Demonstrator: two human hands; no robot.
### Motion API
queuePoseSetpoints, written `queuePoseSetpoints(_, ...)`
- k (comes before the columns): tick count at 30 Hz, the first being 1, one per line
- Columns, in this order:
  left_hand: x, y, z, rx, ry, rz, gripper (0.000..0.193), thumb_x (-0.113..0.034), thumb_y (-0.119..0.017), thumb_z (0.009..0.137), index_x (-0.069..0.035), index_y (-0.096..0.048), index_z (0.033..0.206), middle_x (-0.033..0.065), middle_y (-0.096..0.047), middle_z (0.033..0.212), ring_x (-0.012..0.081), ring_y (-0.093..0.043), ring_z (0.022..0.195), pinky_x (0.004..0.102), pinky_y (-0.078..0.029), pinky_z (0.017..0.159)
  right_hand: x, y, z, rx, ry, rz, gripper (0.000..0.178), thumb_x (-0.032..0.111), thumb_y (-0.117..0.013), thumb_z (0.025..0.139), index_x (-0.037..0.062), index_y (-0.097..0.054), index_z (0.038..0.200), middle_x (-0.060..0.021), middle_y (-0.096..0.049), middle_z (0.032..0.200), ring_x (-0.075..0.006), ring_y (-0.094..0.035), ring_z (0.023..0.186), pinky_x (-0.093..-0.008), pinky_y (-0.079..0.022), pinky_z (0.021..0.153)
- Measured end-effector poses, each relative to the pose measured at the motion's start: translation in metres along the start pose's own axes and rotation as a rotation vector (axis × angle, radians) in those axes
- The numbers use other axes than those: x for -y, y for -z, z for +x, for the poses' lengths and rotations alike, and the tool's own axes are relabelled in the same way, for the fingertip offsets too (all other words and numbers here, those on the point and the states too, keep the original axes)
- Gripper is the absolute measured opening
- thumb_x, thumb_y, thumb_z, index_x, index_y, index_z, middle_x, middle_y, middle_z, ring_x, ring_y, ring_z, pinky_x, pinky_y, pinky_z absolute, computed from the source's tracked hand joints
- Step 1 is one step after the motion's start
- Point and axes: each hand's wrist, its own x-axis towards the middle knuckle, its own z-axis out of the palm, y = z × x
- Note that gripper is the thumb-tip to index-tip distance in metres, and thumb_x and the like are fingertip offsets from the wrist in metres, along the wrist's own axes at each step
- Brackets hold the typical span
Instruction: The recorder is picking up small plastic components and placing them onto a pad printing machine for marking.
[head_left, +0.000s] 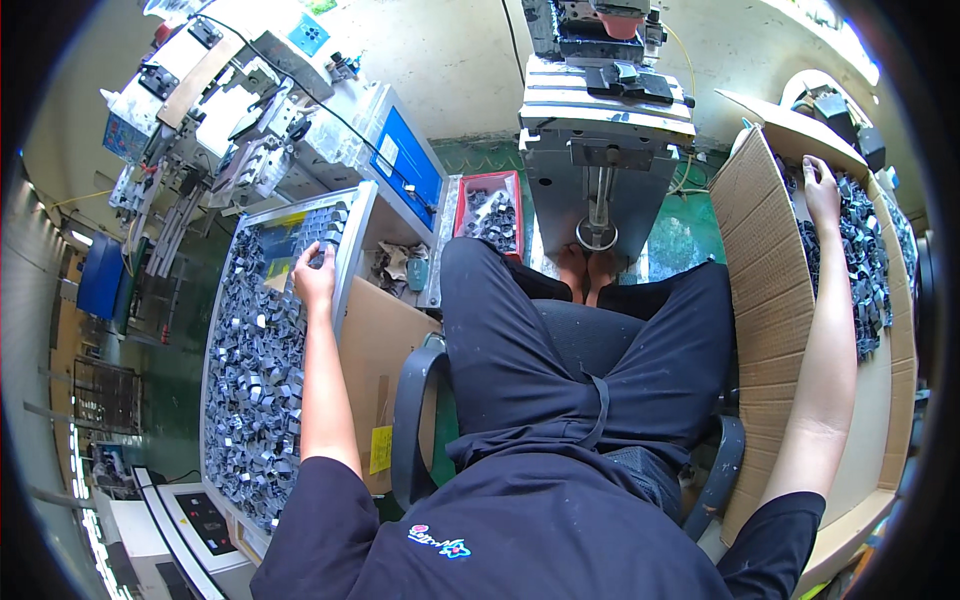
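- Left hand (314, 275) reaches out to the person's left, fingers curled on small grey parts (262, 350) heaped in a metal tray (355, 235).
- Right hand (822, 190) lies flat, fingers spread, on dark parts (865, 280) in a cardboard box (770, 290).
- Between the 2 hands, ahead of the knees: red bin (490, 210) and press machine (600, 130).

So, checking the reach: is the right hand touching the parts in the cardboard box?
Touching: the head view shows the right hand resting on the dark parts.
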Motion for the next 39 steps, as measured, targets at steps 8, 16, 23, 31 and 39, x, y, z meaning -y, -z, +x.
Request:
queuePoseSetpoints(8, 0.002, -0.005, 0.000, -0.001, 0.038, 0.034, 0.038, -0.045, -0.073, 0.079, -0.024, -0.073, 0.112, 0.0027, -0.071, 0.113, 0.0284, -0.060, 0.112, 0.0517, -0.033, 0.103, -0.001, -0.003, 0.003, 0.009, 0.017, 0.039, 0.036, 0.037, -0.055, 0.098, 0.0090, -0.066, 0.118, -0.0118, -0.070, 0.112, -0.0244, -0.066, 0.104, -0.0331, -0.049, 0.090)
queuePoseSetpoints(16, 0.003, -0.003, -0.001, 0.006, 0.043, 0.017, 0.041, -0.045, -0.073, 0.079, -0.023, -0.073, 0.113, 0.0027, -0.071, 0.112, 0.0287, -0.060, 0.111, 0.0507, -0.035, 0.102, -0.001, -0.005, 0.003, 0.042, 0.032, 0.072, 0.036, 0.036, -0.056, 0.098, 0.0071, -0.066, 0.117, -0.0123, -0.071, 0.110, -0.0236, -0.067, 0.102, -0.0327, -0.049, 0.090)
queuePoseSetpoints(23, 0.000, -0.004, -0.004, 0.007, 0.038, 0.049, 0.042, -0.045, -0.073, 0.078, -0.022, -0.072, 0.114, 0.0033, -0.071, 0.112, 0.0289, -0.060, 0.111, 0.0491, -0.035, 0.102, -0.005, -0.006, 0.003, 0.037, 0.045, 0.084, 0.035, 0.035, -0.057, 0.098, 0.0070, -0.066, 0.116, -0.0124, -0.071, 0.109, -0.0236, -0.067, 0.102, -0.0331, -0.049, 0.089)
queuePoseSetpoints(31, -0.003, 0.001, -0.005, -0.073, 0.011, 0.046, 0.038, -0.041, -0.073, 0.081, -0.019, -0.072, 0.112, 0.0034, -0.071, 0.108, 0.0268, -0.061, 0.104, 0.0462, -0.039, 0.097, 0.011, -0.003, -0.002, 0.045, 0.010, 0.094, 0.033, 0.034, -0.058, 0.097, 0.0089, -0.066, 0.117, -0.0132, -0.071, 0.109, -0.0253, -0.067, 0.102, -0.0346, -0.050, 0.089)
queuePoseSetpoints(39, -0.105, 0.022, -0.017, -0.242, -0.283, -0.455, 0.022, -0.017, -0.056, 0.099, -0.003, -0.070, 0.108, 0.0016, -0.064, 0.074, 0.0077, -0.050, 0.060, 0.0245, -0.041, 0.056, 0.013, 0.013, -0.017, 0.321, -0.081, -0.259, 0.028, 0.024, -0.073, 0.082, 0.0076, -0.071, 0.105, -0.0156, -0.070, 0.106, -0.0286, -0.067, 0.103, -0.0368, -0.051, 0.091)
